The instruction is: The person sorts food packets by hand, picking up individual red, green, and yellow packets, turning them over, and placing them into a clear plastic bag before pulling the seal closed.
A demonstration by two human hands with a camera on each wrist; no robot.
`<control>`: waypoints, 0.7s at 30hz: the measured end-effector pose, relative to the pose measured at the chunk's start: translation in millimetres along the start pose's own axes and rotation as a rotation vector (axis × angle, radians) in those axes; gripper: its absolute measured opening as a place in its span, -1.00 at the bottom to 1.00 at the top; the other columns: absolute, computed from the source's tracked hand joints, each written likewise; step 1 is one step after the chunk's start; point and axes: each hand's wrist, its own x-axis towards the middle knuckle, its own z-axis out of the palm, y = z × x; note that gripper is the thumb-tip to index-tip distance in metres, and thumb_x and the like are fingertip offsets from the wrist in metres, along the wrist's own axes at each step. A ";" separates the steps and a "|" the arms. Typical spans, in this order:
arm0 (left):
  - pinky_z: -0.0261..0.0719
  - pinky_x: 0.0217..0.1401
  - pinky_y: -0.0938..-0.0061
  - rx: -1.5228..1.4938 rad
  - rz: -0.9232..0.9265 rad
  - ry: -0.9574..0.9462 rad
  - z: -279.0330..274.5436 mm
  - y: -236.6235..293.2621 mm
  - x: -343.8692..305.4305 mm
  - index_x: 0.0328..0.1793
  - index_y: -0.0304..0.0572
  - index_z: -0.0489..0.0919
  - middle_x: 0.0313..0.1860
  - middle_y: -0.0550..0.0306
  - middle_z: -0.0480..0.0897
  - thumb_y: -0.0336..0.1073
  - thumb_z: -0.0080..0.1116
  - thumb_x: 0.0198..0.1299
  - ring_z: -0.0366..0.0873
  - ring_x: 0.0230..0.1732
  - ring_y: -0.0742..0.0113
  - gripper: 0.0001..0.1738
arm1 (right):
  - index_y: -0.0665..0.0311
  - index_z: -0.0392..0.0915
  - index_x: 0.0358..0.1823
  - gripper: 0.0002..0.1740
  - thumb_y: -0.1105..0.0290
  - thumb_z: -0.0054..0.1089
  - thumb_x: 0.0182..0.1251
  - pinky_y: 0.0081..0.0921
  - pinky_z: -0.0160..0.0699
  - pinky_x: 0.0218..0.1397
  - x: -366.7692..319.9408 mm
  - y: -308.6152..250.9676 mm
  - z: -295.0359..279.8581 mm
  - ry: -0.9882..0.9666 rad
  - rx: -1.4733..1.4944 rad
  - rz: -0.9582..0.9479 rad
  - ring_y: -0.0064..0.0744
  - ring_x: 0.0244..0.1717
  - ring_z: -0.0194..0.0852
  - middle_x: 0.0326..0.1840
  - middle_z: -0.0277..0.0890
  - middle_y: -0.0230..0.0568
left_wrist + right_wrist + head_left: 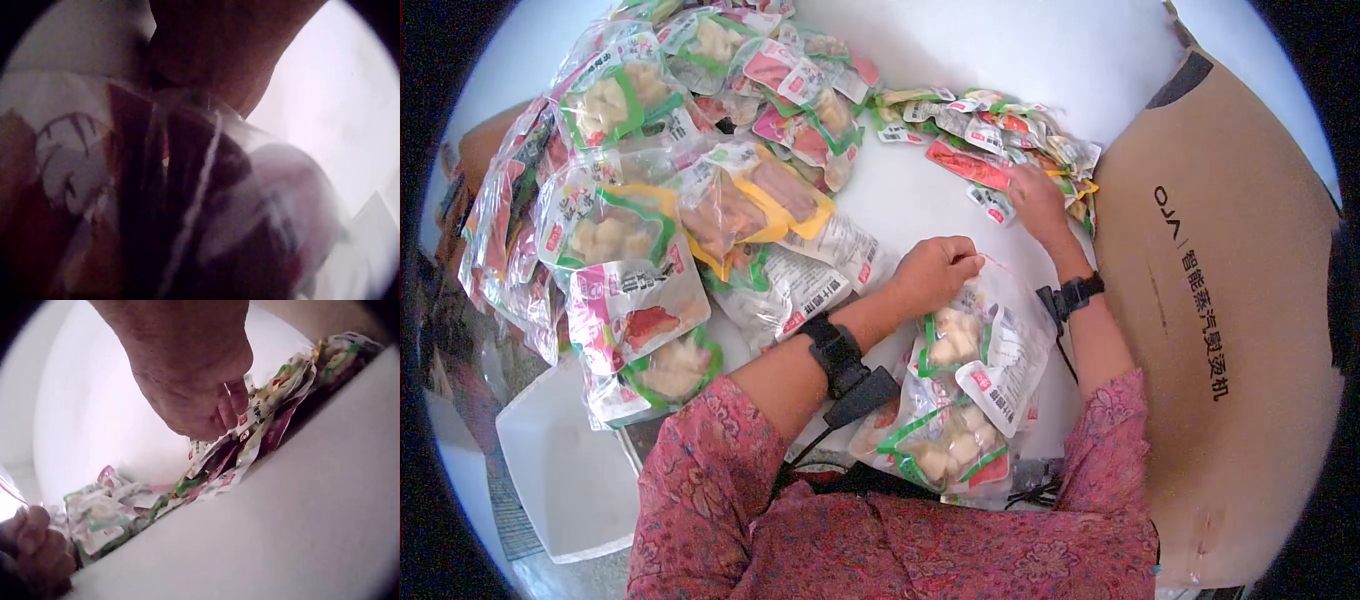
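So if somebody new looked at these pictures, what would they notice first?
Probably the big heap of shiny food packets on the left. Next might be the big brown cardboard panel with black writing on the right. In the middle, the left hand grips the top of a clear bag with packets inside.

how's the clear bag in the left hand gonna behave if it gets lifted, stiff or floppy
Probably floppy: the clear bag looks thin and wrinkled. It will likely hang bottom-heavy, as plump green-edged pouches sit inside, away from the left hand gripping its top. Its glossy film may be slippery.
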 end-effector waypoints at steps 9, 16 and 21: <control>0.35 -0.51 0.49 -0.132 -0.018 0.053 -4.0 3.7 -0.6 -0.38 -0.26 0.47 -0.61 0.14 0.42 -0.05 -0.11 0.18 0.35 -0.55 0.38 -0.62 | 0.21 0.45 -0.19 -0.73 0.49 -0.03 0.00 -0.18 0.37 -0.12 1.4 -34.2 -13.7 -0.313 -0.111 0.163 -0.08 -0.11 0.35 -0.24 0.39 -0.07; 0.33 -0.62 0.58 -0.229 -0.129 0.027 -5.0 11.4 -3.7 -0.38 -0.22 0.45 -0.60 0.24 0.37 -0.01 -0.20 0.23 0.29 -0.57 0.50 -0.58 | 0.17 0.42 -0.09 -0.65 0.50 -0.01 0.01 -0.18 0.32 -0.03 -21.4 -25.8 -10.5 -0.213 -0.313 -0.029 -0.09 0.05 0.27 -0.04 0.33 -0.07; 0.34 -0.61 0.58 -0.233 -0.118 0.009 -6.0 10.6 -3.2 -0.38 -0.23 0.45 -0.59 0.24 0.37 0.00 -0.21 0.23 0.30 -0.57 0.50 -0.57 | 0.19 0.46 -0.16 -0.73 0.43 -0.09 0.08 -0.22 0.27 0.08 -4.6 -22.6 -5.7 -0.281 -0.282 -0.157 -0.11 0.19 0.17 0.09 0.28 -0.09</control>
